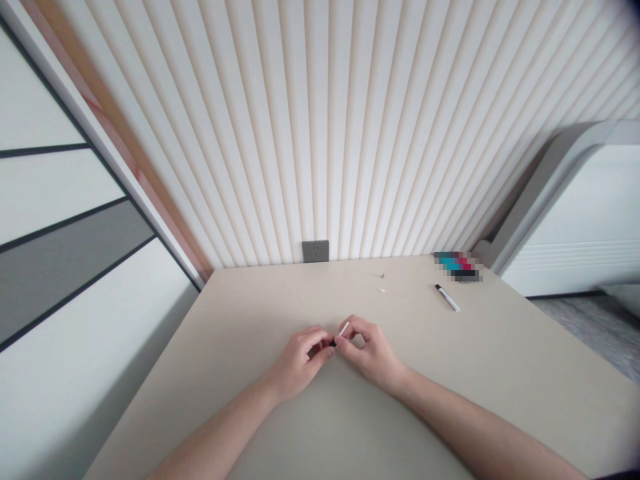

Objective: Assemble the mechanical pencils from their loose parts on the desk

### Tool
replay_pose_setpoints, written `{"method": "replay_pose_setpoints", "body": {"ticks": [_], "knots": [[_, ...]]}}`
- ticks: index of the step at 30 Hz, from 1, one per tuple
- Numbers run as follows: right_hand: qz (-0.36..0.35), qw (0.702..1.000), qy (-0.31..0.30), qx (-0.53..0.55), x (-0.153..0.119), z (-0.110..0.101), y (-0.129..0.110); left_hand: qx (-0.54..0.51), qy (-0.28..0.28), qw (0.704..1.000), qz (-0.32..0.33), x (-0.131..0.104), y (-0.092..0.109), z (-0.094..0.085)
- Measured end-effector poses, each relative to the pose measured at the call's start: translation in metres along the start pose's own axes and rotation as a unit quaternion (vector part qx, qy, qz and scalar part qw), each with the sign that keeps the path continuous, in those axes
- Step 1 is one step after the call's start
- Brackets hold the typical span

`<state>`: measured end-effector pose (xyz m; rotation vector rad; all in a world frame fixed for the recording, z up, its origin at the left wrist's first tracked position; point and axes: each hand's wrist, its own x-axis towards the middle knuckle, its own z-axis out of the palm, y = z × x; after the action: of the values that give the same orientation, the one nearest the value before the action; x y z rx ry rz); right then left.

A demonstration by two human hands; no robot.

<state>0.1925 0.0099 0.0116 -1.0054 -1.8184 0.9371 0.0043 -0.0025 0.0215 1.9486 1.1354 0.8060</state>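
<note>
Above the middle of the table my two hands meet, fingertips almost touching. My left hand (303, 357) pinches a small black piece (333, 343) between thumb and fingers; most of it is hidden, so its kind is unclear. A thin white stick (344, 329) slants up and to the right from the thumb of my right hand (367, 347), whose fingers are closed around it. Its lower end meets the black piece or lies just beside it; I cannot tell which. Beyond the right hand lie a tiny white pointed piece (381, 291) and a small greyish piece (383, 276).
The beige table (240, 300) stands against a ribbed white wall with a dark socket (315, 251). A white marker (447, 298) with a black end lies at the right, near a blurred colourful packet (457, 265). A white cabinet is at the left, a pale headboard at the right.
</note>
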Motion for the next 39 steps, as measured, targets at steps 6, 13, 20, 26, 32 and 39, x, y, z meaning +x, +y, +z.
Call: {"method": "replay_pose_setpoints", "body": {"ticks": [6,13,20,26,32,39], "knots": [[-0.051,0.996,-0.027,-0.065,0.011,-0.015,0.002,-0.019,-0.009,1.0,-0.02,0.001,0.0,-0.002],[0.031,0.902,0.069,-0.424,0.033,-0.073,0.047,-0.075,0.003,0.996,-0.051,0.0,-0.001,0.0],[0.083,0.876,0.04,-0.474,0.043,-0.089,0.075,-0.08,0.014,0.995,-0.062,0.0,-0.001,0.0],[0.091,0.858,0.039,-0.503,0.045,-0.098,0.073,-0.095,0.026,0.994,-0.051,-0.001,-0.006,0.001],[0.264,0.777,0.128,-0.556,0.032,-0.157,0.079,-0.095,0.013,0.993,-0.062,0.0,-0.005,-0.001],[0.382,0.73,0.085,-0.56,0.017,-0.184,0.088,-0.088,0.031,0.993,-0.065,0.0,-0.004,-0.002]]}}
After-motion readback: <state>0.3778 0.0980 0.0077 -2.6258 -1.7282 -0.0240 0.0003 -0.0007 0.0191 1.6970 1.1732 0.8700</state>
